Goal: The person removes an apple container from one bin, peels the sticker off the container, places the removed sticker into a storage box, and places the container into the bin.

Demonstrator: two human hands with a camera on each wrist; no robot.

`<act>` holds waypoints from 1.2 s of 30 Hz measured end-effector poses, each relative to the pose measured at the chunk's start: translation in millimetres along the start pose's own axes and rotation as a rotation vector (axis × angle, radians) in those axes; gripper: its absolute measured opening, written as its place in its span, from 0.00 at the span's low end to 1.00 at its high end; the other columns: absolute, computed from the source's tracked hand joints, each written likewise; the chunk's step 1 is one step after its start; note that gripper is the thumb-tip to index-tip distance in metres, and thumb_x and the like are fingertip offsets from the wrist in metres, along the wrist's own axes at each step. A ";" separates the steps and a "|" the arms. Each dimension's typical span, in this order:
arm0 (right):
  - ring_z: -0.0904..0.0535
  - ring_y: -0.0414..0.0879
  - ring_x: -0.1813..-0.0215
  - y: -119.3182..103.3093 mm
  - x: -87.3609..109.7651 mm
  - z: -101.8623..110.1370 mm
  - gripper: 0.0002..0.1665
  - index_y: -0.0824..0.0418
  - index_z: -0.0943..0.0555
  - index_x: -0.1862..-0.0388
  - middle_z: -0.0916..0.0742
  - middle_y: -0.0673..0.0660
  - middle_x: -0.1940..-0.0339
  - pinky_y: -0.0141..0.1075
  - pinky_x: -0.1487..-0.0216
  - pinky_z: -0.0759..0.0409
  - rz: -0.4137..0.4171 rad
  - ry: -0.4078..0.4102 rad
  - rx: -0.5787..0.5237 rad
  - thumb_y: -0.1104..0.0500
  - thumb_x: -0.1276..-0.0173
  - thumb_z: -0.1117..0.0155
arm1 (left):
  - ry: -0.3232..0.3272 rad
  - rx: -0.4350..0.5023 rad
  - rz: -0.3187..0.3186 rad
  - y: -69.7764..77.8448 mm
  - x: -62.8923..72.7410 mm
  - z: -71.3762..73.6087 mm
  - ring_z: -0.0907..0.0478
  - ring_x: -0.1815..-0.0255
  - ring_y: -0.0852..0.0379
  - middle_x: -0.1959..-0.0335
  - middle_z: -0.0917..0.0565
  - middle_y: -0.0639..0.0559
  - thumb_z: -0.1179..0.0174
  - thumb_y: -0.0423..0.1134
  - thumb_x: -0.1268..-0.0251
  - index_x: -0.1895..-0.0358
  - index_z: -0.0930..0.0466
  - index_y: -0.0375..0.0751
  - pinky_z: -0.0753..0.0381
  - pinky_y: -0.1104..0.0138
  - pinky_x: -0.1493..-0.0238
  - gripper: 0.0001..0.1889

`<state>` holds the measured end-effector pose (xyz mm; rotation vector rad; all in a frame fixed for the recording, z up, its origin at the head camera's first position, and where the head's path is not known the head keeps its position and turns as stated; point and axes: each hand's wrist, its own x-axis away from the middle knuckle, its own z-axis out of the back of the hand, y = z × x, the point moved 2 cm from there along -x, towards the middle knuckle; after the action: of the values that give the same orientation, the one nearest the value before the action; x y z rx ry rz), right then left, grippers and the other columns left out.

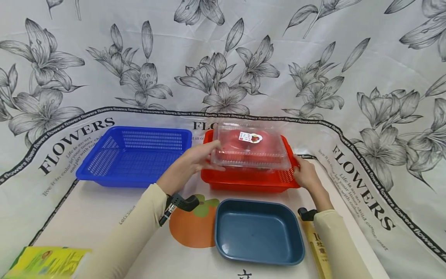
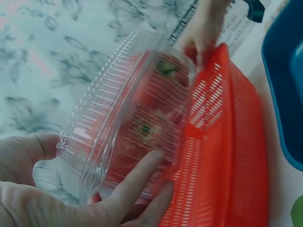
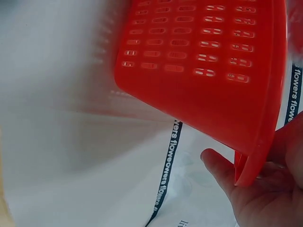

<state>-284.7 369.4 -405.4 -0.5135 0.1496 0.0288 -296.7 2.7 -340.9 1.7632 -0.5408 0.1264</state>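
My left hand (image 1: 196, 159) grips the left end of a clear plastic clamshell box (image 1: 249, 149), its thumb and fingers spread over the lid and the side. Through the plastic show red tomatoes (image 2: 147, 130) with green stem ends, and a white label (image 1: 250, 137) is stuck on the lid. Tilted, the box sits over the red basket (image 1: 240, 185), partly within its rim. At the basket's right end, my right hand (image 1: 308, 172) pinches the rim; the right wrist view shows the thumb (image 3: 218, 165) under it and the fingers partly hidden.
To the left stands a blue slotted basket (image 1: 134, 155). A dark blue tray (image 1: 259, 232) lies in front of the red basket. Near the front left is a yellow-green packet (image 1: 52, 263); a yellow package (image 1: 315, 248) lies partly under the right forearm. Flower-printed cloth hangs behind.
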 end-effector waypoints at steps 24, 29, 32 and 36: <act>0.21 0.66 0.57 -0.9 -0.7 -5.2 0.36 0.81 0.42 0.20 0.27 0.88 0.33 0.37 0.70 0.22 -0.001 -0.055 0.029 0.71 0.24 0.53 | -0.003 -0.112 0.000 -29.7 174.8 128.3 0.29 0.25 0.29 0.23 0.35 0.30 0.47 0.37 0.26 0.16 0.46 0.33 0.11 0.46 0.43 0.37; 0.21 0.67 0.56 0.6 1.2 -4.3 0.36 0.81 0.43 0.19 0.27 0.88 0.34 0.39 0.70 0.20 -0.012 -0.073 0.026 0.71 0.24 0.55 | -0.013 -0.127 -0.022 -53.1 190.6 147.4 0.21 0.34 0.35 0.26 0.31 0.29 0.48 0.36 0.26 0.19 0.41 0.28 0.11 0.45 0.43 0.35; 0.21 0.68 0.54 0.3 1.0 -4.3 0.36 0.80 0.44 0.18 0.27 0.88 0.34 0.40 0.69 0.20 -0.018 -0.074 0.028 0.71 0.23 0.56 | -0.002 -0.124 -0.017 -67.1 195.3 157.7 0.16 0.40 0.39 0.30 0.26 0.29 0.48 0.36 0.27 0.21 0.40 0.23 0.11 0.45 0.45 0.34; 0.22 0.69 0.53 -1.6 0.5 -5.3 0.36 0.81 0.45 0.18 0.27 0.88 0.34 0.40 0.67 0.21 -0.020 -0.080 0.039 0.71 0.23 0.56 | 0.043 -0.117 0.011 -84.2 201.6 170.6 0.14 0.46 0.43 0.36 0.22 0.30 0.47 0.36 0.28 0.26 0.38 0.19 0.09 0.47 0.47 0.33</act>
<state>-284.9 365.4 -409.3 -0.4744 0.0672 0.0269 -116.6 -202.7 -388.3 1.6408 -0.5168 0.1373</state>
